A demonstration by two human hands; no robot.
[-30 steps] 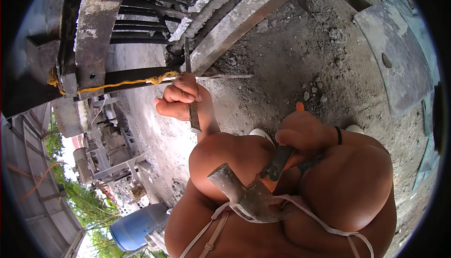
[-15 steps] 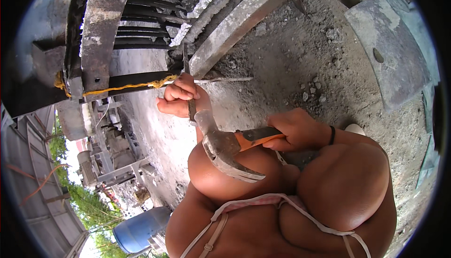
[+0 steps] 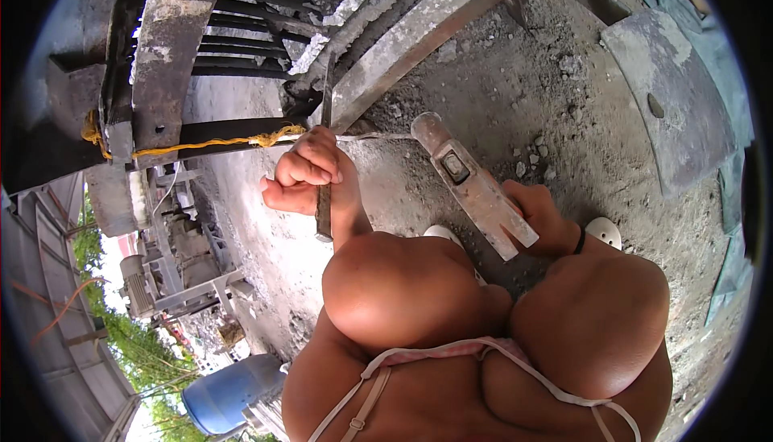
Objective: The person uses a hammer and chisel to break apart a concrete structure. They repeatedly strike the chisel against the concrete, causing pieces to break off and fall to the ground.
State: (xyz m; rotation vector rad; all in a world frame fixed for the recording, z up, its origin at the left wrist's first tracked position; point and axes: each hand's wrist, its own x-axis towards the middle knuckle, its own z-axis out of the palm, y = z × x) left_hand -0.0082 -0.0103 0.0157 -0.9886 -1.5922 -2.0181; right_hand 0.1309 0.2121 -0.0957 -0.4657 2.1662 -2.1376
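Observation:
My left hand (image 3: pixel 310 170) is closed around a flat metal chisel (image 3: pixel 324 221), which stands upright with its far end by the corner of a crusted metal frame (image 3: pixel 427 35). Its near end sticks out below my fingers. To the right, my right hand (image 3: pixel 547 215) grips a claw hammer (image 3: pixel 483 200) raised apart from the chisel; its worn head faces me and hides most of the handle. Beside my left hand, a frayed yellow rope (image 3: pixel 213 149) runs along a dark metal bar.
Dark parallel bars (image 3: pixel 245 43) with pale crust lie beyond my left hand. A grey metal plate (image 3: pixel 676 104) with a hole rests at the right on gritty ground (image 3: pixel 491 80). A blue barrel (image 3: pixel 229 398) and a motor (image 3: pixel 135 285) stand at the left.
The hammer has swung away from the chisel's near end, up and to the right, and its head has turned. My left hand still holds the chisel in about the same place.

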